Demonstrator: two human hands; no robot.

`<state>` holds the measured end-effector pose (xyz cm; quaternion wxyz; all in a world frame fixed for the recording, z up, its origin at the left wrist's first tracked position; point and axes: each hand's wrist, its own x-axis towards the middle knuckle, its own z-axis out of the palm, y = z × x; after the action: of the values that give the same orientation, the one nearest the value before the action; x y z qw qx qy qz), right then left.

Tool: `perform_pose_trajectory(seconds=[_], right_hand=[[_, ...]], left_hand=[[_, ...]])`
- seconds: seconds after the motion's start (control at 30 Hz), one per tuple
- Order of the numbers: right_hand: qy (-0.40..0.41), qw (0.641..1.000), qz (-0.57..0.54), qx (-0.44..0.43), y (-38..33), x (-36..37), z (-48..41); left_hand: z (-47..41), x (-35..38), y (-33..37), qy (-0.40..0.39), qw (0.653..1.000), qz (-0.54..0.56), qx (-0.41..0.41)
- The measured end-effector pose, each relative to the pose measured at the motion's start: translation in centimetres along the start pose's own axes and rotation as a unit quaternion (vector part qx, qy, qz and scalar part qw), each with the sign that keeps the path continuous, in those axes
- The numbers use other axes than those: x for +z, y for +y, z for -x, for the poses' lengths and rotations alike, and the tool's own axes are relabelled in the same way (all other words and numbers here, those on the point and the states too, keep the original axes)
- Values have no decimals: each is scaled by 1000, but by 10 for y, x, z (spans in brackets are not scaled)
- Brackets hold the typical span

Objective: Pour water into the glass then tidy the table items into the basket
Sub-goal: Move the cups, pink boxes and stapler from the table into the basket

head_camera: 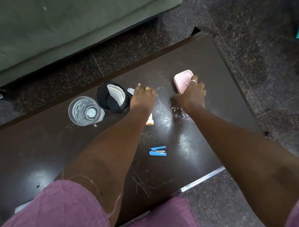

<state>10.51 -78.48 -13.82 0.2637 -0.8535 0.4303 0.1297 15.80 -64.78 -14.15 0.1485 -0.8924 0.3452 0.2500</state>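
A clear glass (85,111) is seen upright on the dark table, just beside a round black mesh basket (112,97) in which folded white paper is propped. A pink rectangular box (183,80) is lain flat farther right. A blue stapler (157,151) is left nearer, and a small white-and-orange tube (149,120) is partly hidden.

A home living room, by the look of it: a grey-green upholstered sofa (55,25) sits right behind a low, scratched dark-brown coffee table (41,145), both standing on a polished speckled granite floor (261,46).
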Motion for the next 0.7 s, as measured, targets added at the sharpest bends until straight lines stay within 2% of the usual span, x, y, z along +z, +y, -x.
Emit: perform_pose_trajectory(seconds=[0.23, 0.4, 0.47, 0.57, 0.7], right_hand=[[60, 997, -20, 41, 30, -1, 8], [154, 984, -53, 71, 44, -2, 22], [185, 979, -47, 64, 43, -2, 29], [236, 970, -51, 25, 30, -4, 38], [265, 960, -70, -61, -16, -8, 50]], left_hand=[[7, -3, 10, 37, 996, 75, 20], [25, -14, 17, 173, 974, 126, 79], [38, -23, 16, 218, 952, 192, 98], [60, -39, 14, 283, 900, 311, 116], [91, -51, -4, 371, 845, 373, 96]])
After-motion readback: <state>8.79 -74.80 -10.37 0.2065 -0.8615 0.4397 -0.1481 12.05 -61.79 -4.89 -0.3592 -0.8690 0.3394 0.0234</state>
